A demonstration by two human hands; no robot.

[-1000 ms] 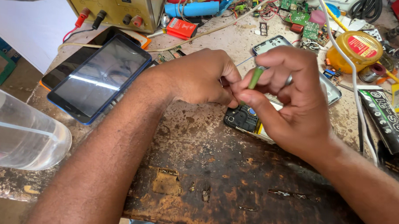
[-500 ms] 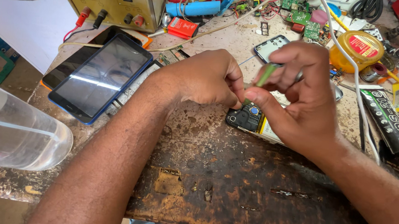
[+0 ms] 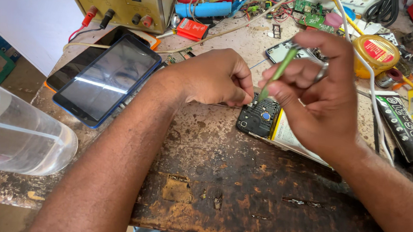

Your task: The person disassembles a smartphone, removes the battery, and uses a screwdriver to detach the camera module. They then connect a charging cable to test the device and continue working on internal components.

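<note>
Opened phone (image 3: 259, 118) lies back-up on the worn bench (image 3: 240, 188), under both hands. Left hand (image 3: 213, 78) is curled, fingertips pinning its top edge to steady it. Right hand (image 3: 318, 96) pinches a green tool (image 3: 277, 73) pen-style, tip angled down at the board. Blue tablet (image 3: 107, 80) sits aside, left.

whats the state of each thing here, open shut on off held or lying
opened black phone: back cover off, lying flat
slim green tool: held tilted in right hand
left hand: pressing on phone's edge
blue-framed tablet: screen dark, lying flat
round yellow tin: lid on
</note>
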